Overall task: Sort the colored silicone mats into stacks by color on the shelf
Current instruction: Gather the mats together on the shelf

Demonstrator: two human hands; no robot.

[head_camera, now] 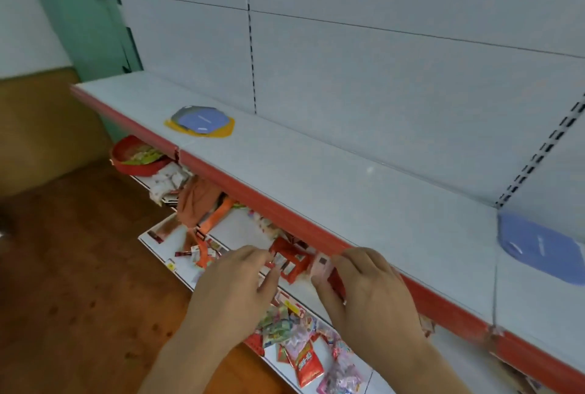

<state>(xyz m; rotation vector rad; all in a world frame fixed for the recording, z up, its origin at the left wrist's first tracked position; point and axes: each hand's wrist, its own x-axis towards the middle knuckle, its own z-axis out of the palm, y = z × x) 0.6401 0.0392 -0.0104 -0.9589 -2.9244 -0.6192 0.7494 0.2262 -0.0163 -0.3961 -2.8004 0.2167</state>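
Mixed mat pile [200,123] at 10 o'clock, blue mat [538,248] at 3; left hand [235,286] and right hand [368,289] released (nothing held). Pile awaits sorting; next a reach to it is called for.

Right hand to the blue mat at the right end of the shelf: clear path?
Probably yes. The right hand holds nothing and sits at the red shelf edge; the blue mat lies flat on the same shelf further right, with only bare shelf top between them.
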